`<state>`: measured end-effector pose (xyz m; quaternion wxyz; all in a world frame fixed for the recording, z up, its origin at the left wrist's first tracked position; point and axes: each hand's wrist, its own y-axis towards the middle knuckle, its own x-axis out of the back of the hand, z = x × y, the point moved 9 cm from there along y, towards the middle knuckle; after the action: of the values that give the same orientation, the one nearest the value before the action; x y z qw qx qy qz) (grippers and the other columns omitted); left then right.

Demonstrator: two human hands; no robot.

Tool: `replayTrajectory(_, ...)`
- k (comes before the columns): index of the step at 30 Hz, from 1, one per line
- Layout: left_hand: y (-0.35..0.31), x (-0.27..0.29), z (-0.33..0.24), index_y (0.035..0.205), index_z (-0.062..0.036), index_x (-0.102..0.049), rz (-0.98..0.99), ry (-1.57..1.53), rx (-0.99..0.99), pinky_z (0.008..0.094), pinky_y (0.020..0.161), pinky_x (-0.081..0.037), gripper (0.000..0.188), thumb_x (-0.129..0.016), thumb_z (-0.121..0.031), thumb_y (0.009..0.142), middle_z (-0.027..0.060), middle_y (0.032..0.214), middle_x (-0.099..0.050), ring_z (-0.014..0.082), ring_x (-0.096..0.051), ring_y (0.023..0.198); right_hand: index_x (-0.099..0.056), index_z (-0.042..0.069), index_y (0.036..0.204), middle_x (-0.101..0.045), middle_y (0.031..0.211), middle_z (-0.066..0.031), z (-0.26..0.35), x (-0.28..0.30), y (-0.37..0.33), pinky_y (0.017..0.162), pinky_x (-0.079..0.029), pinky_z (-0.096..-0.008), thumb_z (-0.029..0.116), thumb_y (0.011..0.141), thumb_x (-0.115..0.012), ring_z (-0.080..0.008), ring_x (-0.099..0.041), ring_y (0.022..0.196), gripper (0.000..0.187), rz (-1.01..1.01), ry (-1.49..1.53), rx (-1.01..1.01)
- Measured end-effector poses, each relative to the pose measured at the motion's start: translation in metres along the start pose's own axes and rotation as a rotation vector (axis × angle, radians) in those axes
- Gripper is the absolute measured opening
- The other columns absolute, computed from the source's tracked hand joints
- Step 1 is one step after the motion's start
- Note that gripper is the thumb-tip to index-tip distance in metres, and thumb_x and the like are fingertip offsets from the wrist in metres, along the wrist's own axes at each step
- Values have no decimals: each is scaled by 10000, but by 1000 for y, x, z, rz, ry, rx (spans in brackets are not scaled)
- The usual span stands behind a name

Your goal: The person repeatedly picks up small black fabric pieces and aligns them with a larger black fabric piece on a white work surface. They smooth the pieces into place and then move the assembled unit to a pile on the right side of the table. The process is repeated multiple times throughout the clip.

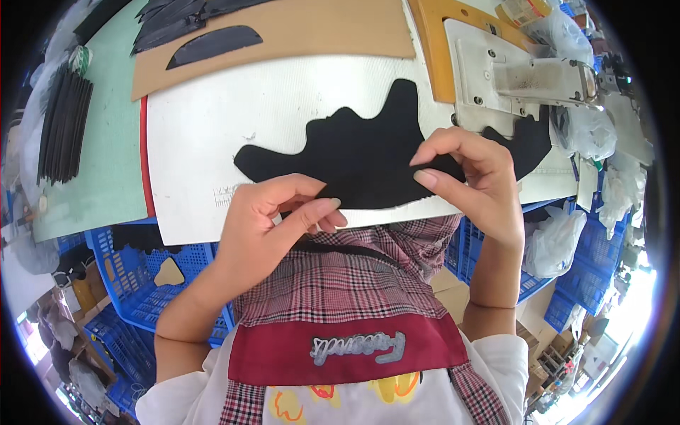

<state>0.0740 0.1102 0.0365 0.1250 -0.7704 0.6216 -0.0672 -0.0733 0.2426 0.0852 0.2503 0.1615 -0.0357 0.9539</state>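
A black cut fabric piece (354,159) with a wavy far edge lies on the white tabletop (191,149), its near edge lifted a little. At its near left edge, my left hand (273,219) is closed, thumb on top and fingers underneath. My right hand (474,177) pinches the right part of the same piece between thumb and forefinger, where the edge seems folded up. Beyond my right hand, a second black piece (535,145) is partly hidden by the hand and lies beside the sewing machine (528,78).
A brown board (340,35) at the back carries a dark half-moon piece (216,47) and a pile of black pieces (173,21). Black strips (65,124) stand stacked on the green surface at far left. Blue crates (131,283) sit below the table edge.
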Motion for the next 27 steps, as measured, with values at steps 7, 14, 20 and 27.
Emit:
replayTrajectory(7,-6,20,20,928,78,-666,-346,157,-158,209,564,-479,97,-651,-14,899,65,879,-633,87,-590,652,-631,-45,1053,-639,812,-24,-71,-26,-6,599,-454,-193,43,861,-711,-43,-564,668,226,-78,249,-318)
replayTrajectory(14,6,49,-12,957,51,-684,-362,254,-172,221,660,-406,135,-703,-10,839,26,823,-580,85,-498,713,-624,-54,1020,-663,741,-45,-59,-21,-1,544,-462,-197,21,864,-705,-80,-626,639,191,-251,379,-264)
replayTrajectory(20,-19,42,-8,877,-12,-625,-442,336,-231,245,714,-402,111,-716,-32,818,17,811,-592,111,-497,743,-660,-34,933,-689,747,-65,-46,-8,-17,571,-468,-189,42,826,-751,-78,-646,652,160,-284,262,-341)
replayTrajectory(27,-19,34,12,1003,-78,-661,-597,620,-211,293,816,-364,188,-729,-70,828,0,830,-585,146,-438,826,-721,13,902,-634,747,29,-67,-8,-12,594,-405,-192,73,794,-780,-33,-515,662,137,-336,-66,-227)
